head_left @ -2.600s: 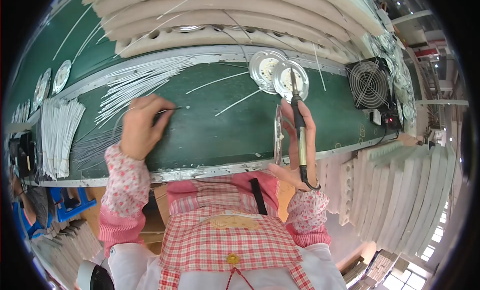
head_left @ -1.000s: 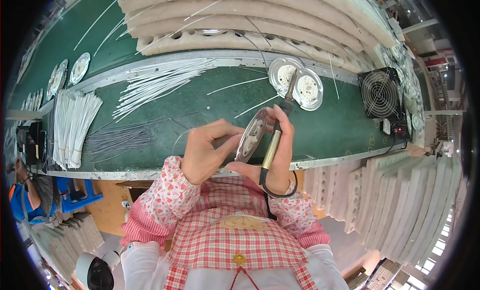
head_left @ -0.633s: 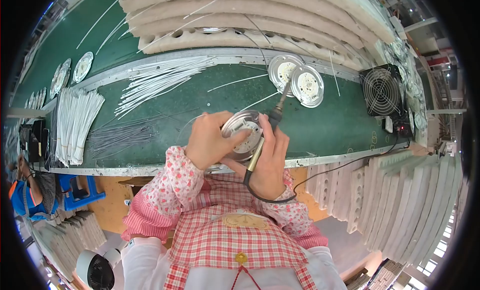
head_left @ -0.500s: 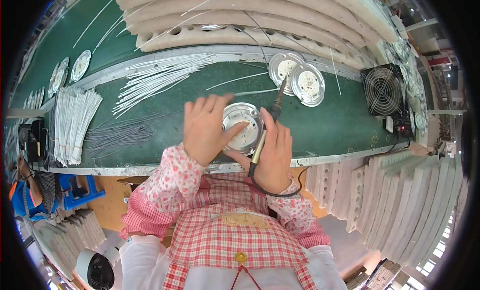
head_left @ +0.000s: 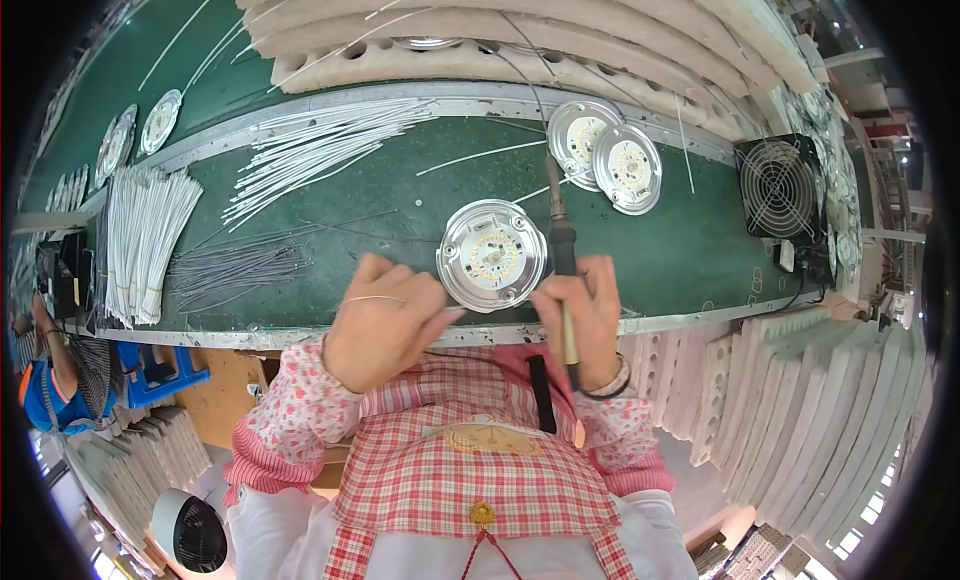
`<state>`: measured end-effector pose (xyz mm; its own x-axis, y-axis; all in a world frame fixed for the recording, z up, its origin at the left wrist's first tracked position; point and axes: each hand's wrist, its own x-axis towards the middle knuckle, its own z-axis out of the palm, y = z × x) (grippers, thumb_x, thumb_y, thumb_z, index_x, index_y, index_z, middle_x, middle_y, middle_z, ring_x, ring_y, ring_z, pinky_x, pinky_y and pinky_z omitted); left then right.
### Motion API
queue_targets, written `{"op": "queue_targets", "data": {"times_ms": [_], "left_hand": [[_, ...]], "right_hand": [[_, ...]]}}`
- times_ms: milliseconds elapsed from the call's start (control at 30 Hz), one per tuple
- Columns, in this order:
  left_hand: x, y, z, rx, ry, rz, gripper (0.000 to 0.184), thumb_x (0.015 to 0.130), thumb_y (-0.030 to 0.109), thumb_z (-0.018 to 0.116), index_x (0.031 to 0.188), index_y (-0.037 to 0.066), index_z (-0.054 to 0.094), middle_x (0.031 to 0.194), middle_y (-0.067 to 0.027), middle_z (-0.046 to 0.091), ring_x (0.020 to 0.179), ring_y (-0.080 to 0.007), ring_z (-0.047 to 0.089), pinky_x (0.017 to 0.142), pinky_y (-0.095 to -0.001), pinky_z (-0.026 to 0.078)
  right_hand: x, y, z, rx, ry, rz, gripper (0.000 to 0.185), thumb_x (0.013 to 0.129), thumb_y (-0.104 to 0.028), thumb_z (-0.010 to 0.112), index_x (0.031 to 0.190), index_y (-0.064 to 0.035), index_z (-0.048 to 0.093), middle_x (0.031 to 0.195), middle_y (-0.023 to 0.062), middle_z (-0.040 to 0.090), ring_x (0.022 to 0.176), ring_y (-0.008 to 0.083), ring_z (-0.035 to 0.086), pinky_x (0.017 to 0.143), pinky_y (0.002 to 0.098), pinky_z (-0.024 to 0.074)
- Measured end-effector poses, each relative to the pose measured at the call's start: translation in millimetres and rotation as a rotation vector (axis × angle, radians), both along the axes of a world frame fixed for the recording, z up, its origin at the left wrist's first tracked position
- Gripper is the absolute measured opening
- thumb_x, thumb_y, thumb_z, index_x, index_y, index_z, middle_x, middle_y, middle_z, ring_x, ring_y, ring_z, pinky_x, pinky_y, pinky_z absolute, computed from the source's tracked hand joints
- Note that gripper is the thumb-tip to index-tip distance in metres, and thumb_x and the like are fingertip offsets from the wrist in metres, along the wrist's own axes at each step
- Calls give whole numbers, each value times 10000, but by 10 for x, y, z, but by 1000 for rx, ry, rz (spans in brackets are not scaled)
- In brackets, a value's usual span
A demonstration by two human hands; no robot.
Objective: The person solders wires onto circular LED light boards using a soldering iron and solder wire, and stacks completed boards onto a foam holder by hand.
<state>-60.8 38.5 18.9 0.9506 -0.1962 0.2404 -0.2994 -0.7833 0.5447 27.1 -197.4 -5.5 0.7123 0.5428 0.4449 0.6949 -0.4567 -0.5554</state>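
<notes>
A round silver LED lamp plate (head_left: 470, 275) lies face up on the green bench near its front edge. A white wire (head_left: 540, 192) runs from its upper right side. My right hand (head_left: 588, 325), just right of the plate, is closed around a soldering iron (head_left: 564, 250) whose tip points away from me. To the lower left of the plate is my left hand (head_left: 385, 320), its fingers curled and pressed together. A thin pale strand crosses those fingers; what they pinch is too small to make out. Two more lamp plates (head_left: 630, 170) overlap beyond the iron.
White wires (head_left: 310, 155) and dark wires (head_left: 245, 270) lie in loose piles at left, beside a bundle of white wires (head_left: 150, 245). A black fan (head_left: 778, 188) stands at right. Stacked foam trays (head_left: 480, 30) line the back. Another person (head_left: 62, 380) is at far left.
My left hand has drawn back left and toward me, off the lamp plate. My right hand has shifted right with the iron, which now stands more upright in view. The plate is uncovered.
</notes>
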Motion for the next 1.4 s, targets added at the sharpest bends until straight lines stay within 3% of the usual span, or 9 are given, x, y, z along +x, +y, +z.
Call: {"op": "queue_targets", "data": {"times_ms": [100,133,233,267,600,900,1067,1400], "left_hand": [[-12,105,57,6,-16,174,168,819,103,732,753,67,582,731,-66,551,748,-278,551,811,-417,374],[20,99,23,32,-69,215,160,809,92,736,737,63,596,733,-48,573,774,-265,568,837,-430,370],[169,-22,-3,45,-190,209,176,799,135,751,715,94,602,772,-12,597,807,-219,593,848,-448,383],[198,-57,-38,29,-180,185,152,754,125,755,693,101,618,800,7,613,850,-207,600,878,-454,388],[265,-114,-120,-61,-125,57,100,692,112,743,672,94,647,824,2,614,859,-202,597,905,-457,395],[308,-142,-109,-65,-123,7,115,688,101,728,640,88,625,837,8,638,868,-194,607,909,-425,398],[301,-147,-70,-56,-120,5,151,675,66,726,604,70,593,822,13,641,838,-195,613,898,-410,401],[449,-253,-105,-78,-191,61,112,683,67,722,628,85,627,777,12,629,755,-185,589,866,-396,395]], "right_hand": [[61,-93,301,134,438,-46,281,763,2,740,1034,-59,702,987,169,646,904,297,644,781,403,509],[47,-101,342,276,523,-77,271,811,15,685,1080,-22,698,1020,187,711,888,256,709,793,360,541],[52,-252,405,184,490,-3,213,840,-11,684,1052,7,702,960,163,741,752,212,723,692,298,546],[73,-250,403,166,376,32,165,842,-25,692,1002,12,707,856,135,744,602,181,690,582,266,522],[104,-223,259,161,398,154,114,845,-9,664,954,11,693,734,111,707,572,167,671,536,271,493],[163,-180,348,334,928,-67,172,969,-107,568,1010,46,634,704,58,661,565,88,603,517,230,450],[292,-148,353,359,930,-34,133,971,-67,546,998,24,638,679,38,626,545,67,557,525,223,442],[80,-205,274,267,798,-14,168,985,-106,540,1032,29,629,702,60,658,612,92,633,559,243,475]]}}
